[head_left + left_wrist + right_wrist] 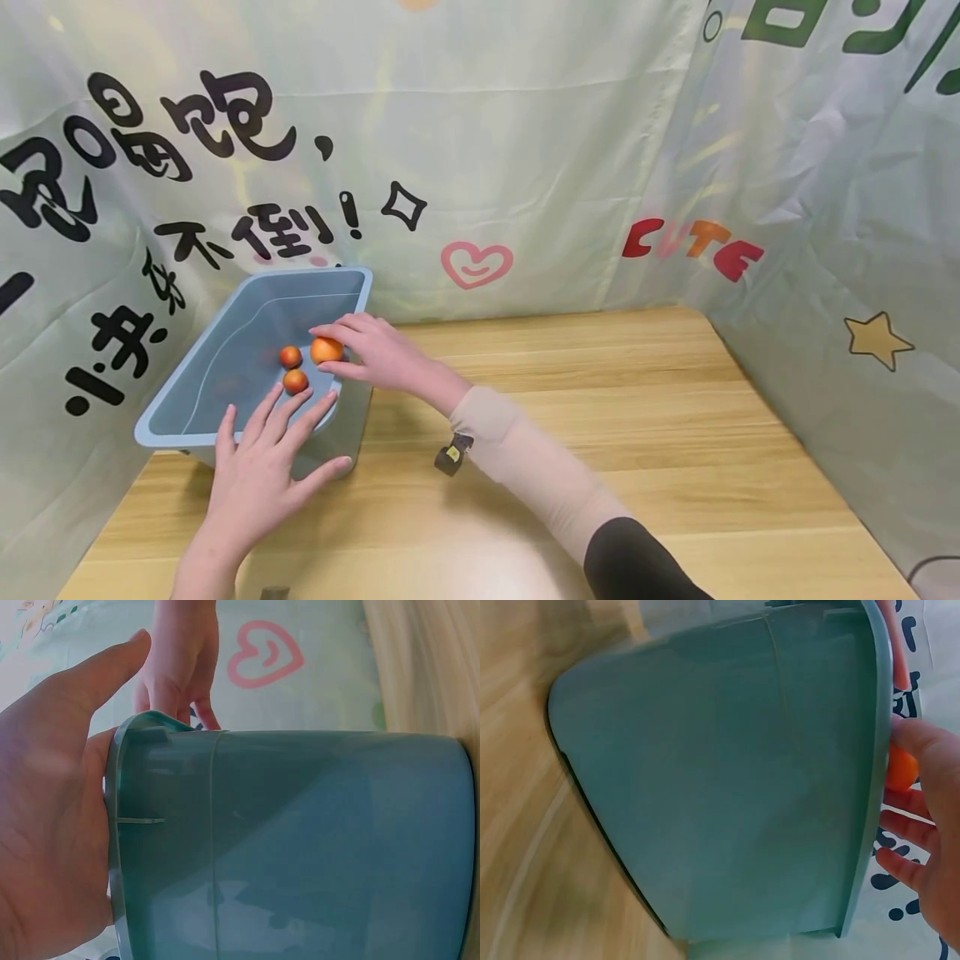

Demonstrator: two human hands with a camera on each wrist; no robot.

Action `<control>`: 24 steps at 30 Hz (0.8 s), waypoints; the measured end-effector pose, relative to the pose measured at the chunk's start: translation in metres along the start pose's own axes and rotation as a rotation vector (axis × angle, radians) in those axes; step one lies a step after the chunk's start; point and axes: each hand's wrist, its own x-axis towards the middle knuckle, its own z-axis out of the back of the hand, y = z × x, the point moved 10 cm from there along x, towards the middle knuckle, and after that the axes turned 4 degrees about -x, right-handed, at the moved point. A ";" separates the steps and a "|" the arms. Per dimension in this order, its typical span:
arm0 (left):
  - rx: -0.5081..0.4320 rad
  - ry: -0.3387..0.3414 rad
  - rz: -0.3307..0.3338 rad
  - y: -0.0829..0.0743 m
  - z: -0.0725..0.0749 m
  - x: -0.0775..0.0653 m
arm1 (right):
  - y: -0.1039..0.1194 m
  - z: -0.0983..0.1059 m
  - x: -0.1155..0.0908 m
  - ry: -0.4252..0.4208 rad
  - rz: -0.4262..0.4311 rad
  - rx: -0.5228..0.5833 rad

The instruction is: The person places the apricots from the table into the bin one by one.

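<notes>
A blue-grey plastic bin [217,358] stands at the table's left. Over its right rim, my right hand [386,354] pinches an orange [326,349] between thumb and fingers. In the right wrist view the orange [902,768] shows just past the bin's rim, partly covered by the fingers. Two smaller orange-red fruits [296,382] lie inside the bin, close together. My left hand [258,479] has its fingers spread across the near rim. From the left wrist, that hand [52,802] lies along the edge of the bin [322,840], thumb pointing away from it.
The wooden table [600,433] stretches to the right of the bin. Behind and along the sides hangs a printed cloth [540,150], close behind the bin. A small dark object [275,592] shows at the bottom edge of the head view.
</notes>
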 end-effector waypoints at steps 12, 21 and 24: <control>0.000 -0.001 -0.003 0.000 0.000 -0.001 | -0.004 -0.009 0.002 -0.003 -0.053 -0.010; 0.008 -0.004 0.003 0.001 0.000 -0.002 | -0.011 -0.012 -0.007 -0.003 -0.103 0.021; 0.009 -0.002 0.010 0.002 0.000 -0.004 | -0.015 -0.010 -0.013 -0.012 -0.115 0.021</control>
